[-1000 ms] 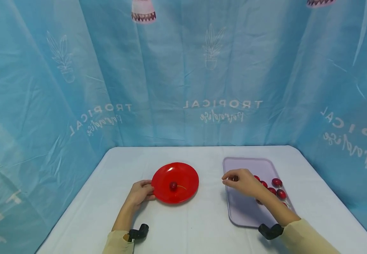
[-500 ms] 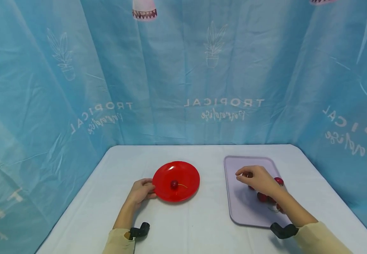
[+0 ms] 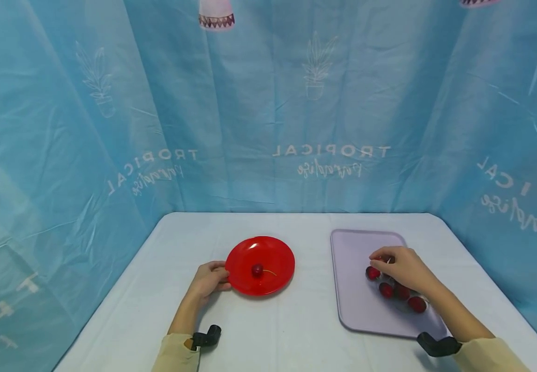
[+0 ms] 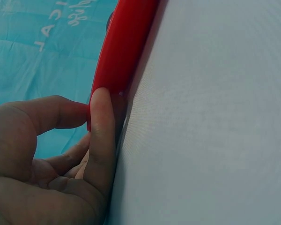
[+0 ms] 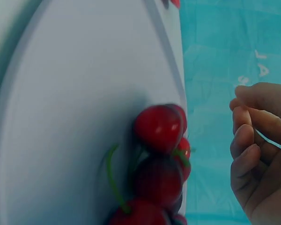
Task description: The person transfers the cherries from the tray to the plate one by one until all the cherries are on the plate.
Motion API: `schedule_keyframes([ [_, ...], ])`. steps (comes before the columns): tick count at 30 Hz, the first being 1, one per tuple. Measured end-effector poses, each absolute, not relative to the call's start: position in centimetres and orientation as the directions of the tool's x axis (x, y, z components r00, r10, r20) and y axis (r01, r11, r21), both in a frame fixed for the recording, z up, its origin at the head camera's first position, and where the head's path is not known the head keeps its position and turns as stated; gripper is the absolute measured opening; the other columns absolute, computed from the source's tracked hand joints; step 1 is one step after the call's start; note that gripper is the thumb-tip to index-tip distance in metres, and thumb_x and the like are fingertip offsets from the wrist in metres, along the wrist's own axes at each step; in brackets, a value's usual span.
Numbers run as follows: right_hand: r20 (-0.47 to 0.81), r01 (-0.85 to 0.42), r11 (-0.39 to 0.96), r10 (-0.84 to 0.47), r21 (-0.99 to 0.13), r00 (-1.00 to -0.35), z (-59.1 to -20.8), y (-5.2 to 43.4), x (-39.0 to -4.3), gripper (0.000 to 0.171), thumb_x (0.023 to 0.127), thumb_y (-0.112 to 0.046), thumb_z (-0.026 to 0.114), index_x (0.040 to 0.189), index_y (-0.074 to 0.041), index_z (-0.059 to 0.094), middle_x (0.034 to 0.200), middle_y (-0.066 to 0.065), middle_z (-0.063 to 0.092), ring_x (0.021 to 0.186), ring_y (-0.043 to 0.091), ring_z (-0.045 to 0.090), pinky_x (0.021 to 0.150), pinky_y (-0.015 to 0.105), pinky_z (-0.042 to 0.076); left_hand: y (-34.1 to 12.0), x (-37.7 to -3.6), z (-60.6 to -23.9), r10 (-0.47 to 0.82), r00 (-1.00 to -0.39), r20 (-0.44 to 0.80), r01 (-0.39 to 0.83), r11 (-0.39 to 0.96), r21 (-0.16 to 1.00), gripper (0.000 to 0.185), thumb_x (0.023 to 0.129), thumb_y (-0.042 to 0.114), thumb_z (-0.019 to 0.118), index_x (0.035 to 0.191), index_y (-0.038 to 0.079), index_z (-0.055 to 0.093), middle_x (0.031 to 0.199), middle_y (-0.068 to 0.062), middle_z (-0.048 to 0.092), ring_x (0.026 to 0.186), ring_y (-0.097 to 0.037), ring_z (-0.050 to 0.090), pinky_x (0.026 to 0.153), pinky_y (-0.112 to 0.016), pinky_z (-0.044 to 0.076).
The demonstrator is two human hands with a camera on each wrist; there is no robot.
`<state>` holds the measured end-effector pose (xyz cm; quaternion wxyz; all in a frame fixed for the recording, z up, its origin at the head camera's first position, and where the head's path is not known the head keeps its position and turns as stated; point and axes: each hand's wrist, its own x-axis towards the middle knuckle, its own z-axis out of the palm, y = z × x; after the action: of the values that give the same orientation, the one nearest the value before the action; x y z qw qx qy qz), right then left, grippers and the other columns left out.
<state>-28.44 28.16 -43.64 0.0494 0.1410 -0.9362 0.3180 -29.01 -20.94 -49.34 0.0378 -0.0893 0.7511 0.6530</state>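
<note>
A red plate [image 3: 260, 266] lies left of centre on the white table, with one dark red cherry [image 3: 257, 269] on it. My left hand [image 3: 210, 279] pinches the plate's left rim [image 4: 124, 47] between thumb and fingers [image 4: 100, 136]. To the right lies a lavender tray [image 3: 356, 310] with several cherries [image 3: 386, 290] near its right side. My right hand [image 3: 400, 268] hovers over them, fingertips drawn together just above one cherry [image 3: 372, 272]. In the right wrist view the curled fingers [image 5: 246, 140] stand beside the cherries [image 5: 159, 126]; whether they pinch a stem is unclear.
A blue printed curtain [image 3: 268, 103] closes in the table [image 3: 296, 330] at the back and both sides. Bare tabletop [image 4: 215, 117] lies between plate and tray and in front of them. The tray's left half [image 5: 75, 93] is bare.
My right hand has moved right from the tray's left edge to over the cherries and come down to them. The left hand has stayed on the plate's rim.
</note>
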Motion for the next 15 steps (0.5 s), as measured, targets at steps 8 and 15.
schedule_keyframes([
  [8, 0.187, -0.264, 0.827, -0.195, -0.497, -0.963, -43.9, 30.0, -27.3, 0.017, 0.086, -0.022, 0.071, 0.099, -0.010, 0.073, 0.072, -0.004, 0.059, 0.065, 0.016, 0.051, 0.051, 0.031, 0.043, -20.8, -28.9, -49.4, -0.082, -0.981, -0.174, -0.184, 0.138, 0.973, 0.040, 0.091, 0.007, 0.058, 0.129, -0.004, 0.050, 0.102, -0.016, 0.064, 0.068, -0.021, 0.067, 0.066, -0.032, 0.058],
  [15, 0.147, -0.225, 0.861, -0.177, -0.456, -0.973, -43.9, 30.8, -26.7, 0.021, 0.084, -0.023, 0.072, 0.100, -0.009, 0.072, 0.073, -0.003, 0.061, 0.065, 0.016, 0.051, 0.052, 0.032, 0.043, -20.9, -28.8, -49.3, -0.081, -0.981, -0.179, -0.188, 0.133, 0.973, 0.041, 0.091, 0.007, 0.059, 0.130, -0.003, 0.050, 0.102, -0.016, 0.063, 0.066, -0.021, 0.066, 0.065, -0.030, 0.058],
])
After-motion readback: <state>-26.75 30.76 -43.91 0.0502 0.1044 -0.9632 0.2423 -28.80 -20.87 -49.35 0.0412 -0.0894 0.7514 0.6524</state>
